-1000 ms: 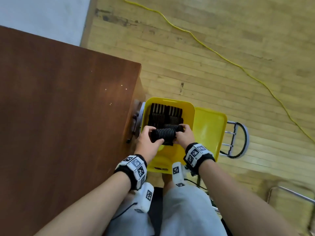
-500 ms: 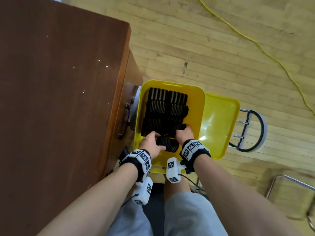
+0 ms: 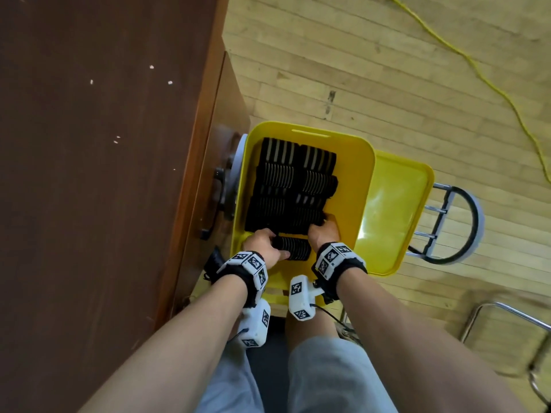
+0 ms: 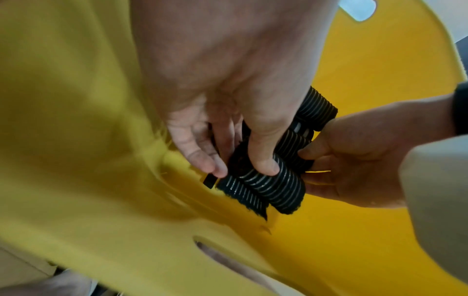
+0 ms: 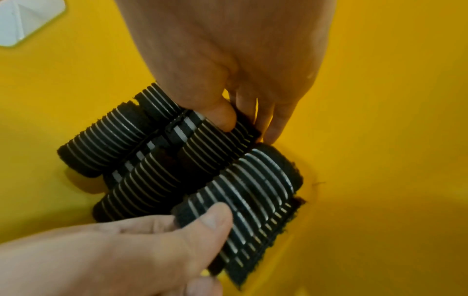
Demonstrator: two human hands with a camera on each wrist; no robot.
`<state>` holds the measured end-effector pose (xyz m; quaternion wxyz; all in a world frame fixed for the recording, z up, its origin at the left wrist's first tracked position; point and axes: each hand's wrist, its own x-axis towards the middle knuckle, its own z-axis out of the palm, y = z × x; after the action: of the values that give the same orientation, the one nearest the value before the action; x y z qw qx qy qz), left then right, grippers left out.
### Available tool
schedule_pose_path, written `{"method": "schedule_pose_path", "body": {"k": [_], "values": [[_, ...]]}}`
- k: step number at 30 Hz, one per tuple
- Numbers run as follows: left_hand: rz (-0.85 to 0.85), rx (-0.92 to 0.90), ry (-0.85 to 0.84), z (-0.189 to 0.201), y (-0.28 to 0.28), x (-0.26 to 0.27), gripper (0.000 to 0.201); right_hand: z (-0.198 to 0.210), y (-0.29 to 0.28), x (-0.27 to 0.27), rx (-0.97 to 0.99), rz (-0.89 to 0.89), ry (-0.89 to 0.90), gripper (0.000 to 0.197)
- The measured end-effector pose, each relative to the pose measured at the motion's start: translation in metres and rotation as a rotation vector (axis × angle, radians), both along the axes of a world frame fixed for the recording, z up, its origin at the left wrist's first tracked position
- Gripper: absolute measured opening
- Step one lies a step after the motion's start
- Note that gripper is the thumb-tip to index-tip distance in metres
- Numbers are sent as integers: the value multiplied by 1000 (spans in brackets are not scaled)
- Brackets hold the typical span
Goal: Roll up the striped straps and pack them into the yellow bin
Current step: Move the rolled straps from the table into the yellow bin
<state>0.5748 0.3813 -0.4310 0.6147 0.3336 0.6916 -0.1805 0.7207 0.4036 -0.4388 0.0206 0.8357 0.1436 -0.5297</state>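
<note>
A: Two hands on one rolled strap (image 3: 292, 248), inside the yellow bin (image 3: 356, 186) at its near end, just beside the packed rows (image 3: 290, 189).

B: Grip?

A: Left hand (image 3: 262, 244) has thumb and fingers curled round the roll's left end; right hand (image 3: 323, 231) fingers are curled at the right end, against the neighbouring rolls.

B: Axis?

A: Runs hand to hand, parallel to the rows. The open slot lies directly beneath; likely a straight press down.
</note>
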Motion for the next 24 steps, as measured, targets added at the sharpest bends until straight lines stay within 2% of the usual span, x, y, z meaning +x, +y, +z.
{"method": "schedule_pose_path", "body": {"k": [9,14,16,20,22,24], "values": [[87,-42,-10,-6,-4,7,51,-9,-11,-3,13,-10,36,48],[271,-78,6,-15,-3,10,57,-7,-12,-3,64,-17,73,49],[305,-78,-3,-15,-3,11,53,-5,-15,-3,81,-51,88,53],[285,-91,-32,-14,-1,12,48,-8,-27,-6,-74,-185,76,69],[312,-110,-33,-14,-1,14,45,-12,-33,-9,-198,-245,66,60],[348,-124,-17,-13,-2,16,47,-15,-39,-12,-233,-348,112,46]]}}
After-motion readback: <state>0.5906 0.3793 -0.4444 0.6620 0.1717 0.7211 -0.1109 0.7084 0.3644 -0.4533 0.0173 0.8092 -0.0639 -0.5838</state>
